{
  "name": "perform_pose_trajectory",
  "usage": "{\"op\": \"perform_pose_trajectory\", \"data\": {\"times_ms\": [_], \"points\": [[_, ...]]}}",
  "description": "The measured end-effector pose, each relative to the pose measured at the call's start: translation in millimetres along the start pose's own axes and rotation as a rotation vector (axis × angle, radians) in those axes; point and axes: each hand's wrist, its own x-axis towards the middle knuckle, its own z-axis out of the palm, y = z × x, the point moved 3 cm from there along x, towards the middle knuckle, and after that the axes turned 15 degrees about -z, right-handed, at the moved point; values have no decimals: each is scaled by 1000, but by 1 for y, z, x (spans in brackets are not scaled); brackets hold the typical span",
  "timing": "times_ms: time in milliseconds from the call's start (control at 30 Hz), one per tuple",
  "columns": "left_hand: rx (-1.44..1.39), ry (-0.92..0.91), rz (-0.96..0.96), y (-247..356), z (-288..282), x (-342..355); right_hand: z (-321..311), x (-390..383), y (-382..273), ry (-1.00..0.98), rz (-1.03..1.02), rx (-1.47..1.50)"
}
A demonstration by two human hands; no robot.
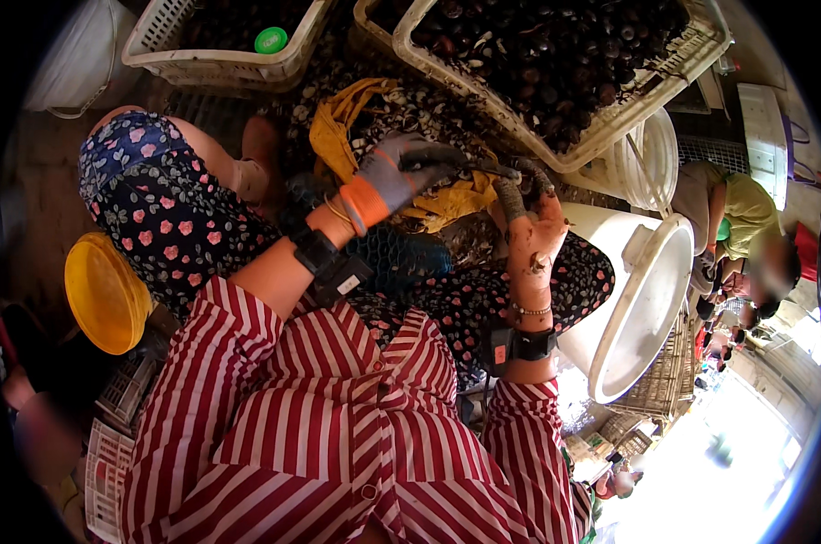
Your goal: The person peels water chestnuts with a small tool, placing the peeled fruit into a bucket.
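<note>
My left hand, in a grey glove with an orange cuff, is closed around the dark handle of a slim tool that looks like a small knife. Its thin end points right, up to the fingers of my right hand. That hand is bare at the palm, with grey covers on its fingers, and bits of dark debris stick to the skin. Its fingers are curled; whatever lies between them is too small to make out. Yellow cloth or netting lies below the hands, over a heap of dark shells.
A pale crate full of dark shellfish stands at the far right; another crate, holding a green round lid, is far left. A white bucket stands beside my right arm, a yellow tub at left. Other people sit at right.
</note>
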Motion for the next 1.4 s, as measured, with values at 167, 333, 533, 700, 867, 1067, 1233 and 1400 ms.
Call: {"op": "perform_pose_trajectory", "data": {"times_ms": [167,333,533,700,867,1067,1233,1400], "points": [[-113,33,-60,-26,1,2,5,4,-4,-102,-407,-618],[38,13,-124,-33,-3,6,5,-4,10,-242,-233,-378],[28,28,-151,-49,4,13,34,-46,36,-418,194,66],[252,78,392,-30,6,1,26,-18,3,-199,370,350],[240,75,257,-24,-13,10,16,-8,-26,-172,377,167],[394,228,424,-25,-11,10,15,-6,-23,-212,365,147],[430,95,576,9,7,-7,14,-3,-30,-196,273,146],[240,114,170,-32,-16,15,16,-9,-19,-218,281,46]]}}
